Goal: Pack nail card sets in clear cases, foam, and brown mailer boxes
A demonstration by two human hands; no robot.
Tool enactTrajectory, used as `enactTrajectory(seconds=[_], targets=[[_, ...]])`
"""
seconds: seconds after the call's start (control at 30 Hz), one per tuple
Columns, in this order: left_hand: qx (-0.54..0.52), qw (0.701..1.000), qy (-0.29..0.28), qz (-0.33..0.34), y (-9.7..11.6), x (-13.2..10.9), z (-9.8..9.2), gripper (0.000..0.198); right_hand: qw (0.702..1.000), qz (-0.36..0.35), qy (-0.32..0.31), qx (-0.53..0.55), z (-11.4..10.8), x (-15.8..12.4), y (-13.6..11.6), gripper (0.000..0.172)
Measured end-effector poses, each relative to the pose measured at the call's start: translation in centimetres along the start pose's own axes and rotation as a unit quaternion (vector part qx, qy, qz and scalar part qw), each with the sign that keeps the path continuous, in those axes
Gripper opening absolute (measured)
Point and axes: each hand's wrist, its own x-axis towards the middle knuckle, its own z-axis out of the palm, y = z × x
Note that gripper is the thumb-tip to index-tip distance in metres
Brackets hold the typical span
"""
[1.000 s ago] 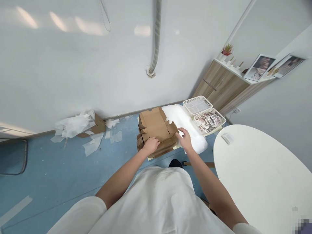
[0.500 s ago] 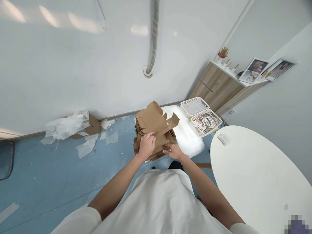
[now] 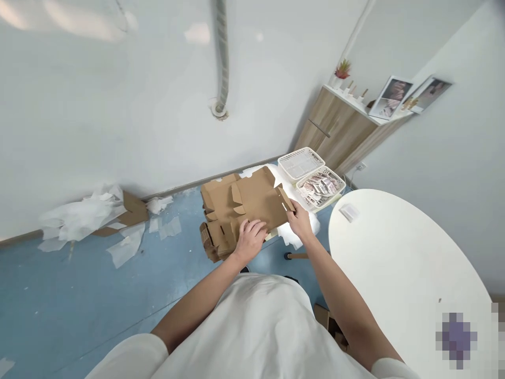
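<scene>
A flattened brown cardboard box [image 3: 256,197] with cut flaps lies between my hands, above and to the right of a stack of similar flat boxes [image 3: 219,197]. My right hand [image 3: 300,221] grips its right side, beside the slotted flap. At the near edge, my left hand [image 3: 251,240] has its fingers curled over the cardboard; its thumb is hidden. The stack sits on the left, with uneven edges and folded flaps. Behind the held box, part of a white wrapped bundle [image 3: 310,223] shows.
Two white plastic baskets [image 3: 302,163] stand behind, one with many small printed packets [image 3: 321,185]. A round white table [image 3: 394,252] is on the right, a wooden cabinet [image 3: 335,129] at the back. Torn white wrapping [image 3: 84,216] lies on the blue floor [image 3: 98,300] at left.
The top flat box has come off the stack and moved right, now held by both hands. My right hand has moved right and up to its side. The view has shifted slightly right.
</scene>
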Motion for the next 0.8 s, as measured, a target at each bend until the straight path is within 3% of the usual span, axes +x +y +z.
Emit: enactTrajectory(seconds=[0.17,0.37,0.47,0.57,0.6,0.67,0.73,0.8], targets=[[-0.019,0.995,-0.049,0.087,3.7,3.0,2.4,0.031,0.988,0.056,0.112,-0.086,-5.9,-2.3,3.0,0.043],[-0.001,0.981,-0.111,0.161,12.5,7.2,6.0,0.038,0.956,0.124,0.261,-0.043,-15.1,-6.6,9.0,0.039],[-0.002,0.992,-0.079,0.101,16.5,8.9,8.1,0.076,0.932,0.137,0.336,0.005,-19.2,-9.1,12.9,0.038],[-0.077,0.995,-0.049,-0.039,18.9,10.3,11.1,0.094,0.903,0.172,0.390,0.054,-22.6,-12.1,16.8,0.039],[-0.130,0.986,-0.063,-0.084,19.6,10.7,12.3,0.093,0.892,0.185,0.407,0.068,-23.5,-13.1,18.1,0.039],[-0.259,0.944,-0.144,-0.148,20.7,11.2,15.0,0.084,0.869,0.208,0.439,0.093,-24.9,-15.2,20.5,0.040],[-0.352,0.893,-0.230,-0.160,22.0,11.2,17.6,0.070,0.851,0.220,0.464,0.113,-25.7,-17.2,22.7,0.041],[-0.382,0.873,-0.267,-0.142,23.3,10.8,19.8,0.054,0.838,0.230,0.478,0.127,-26.0,-19.0,24.6,0.042]])
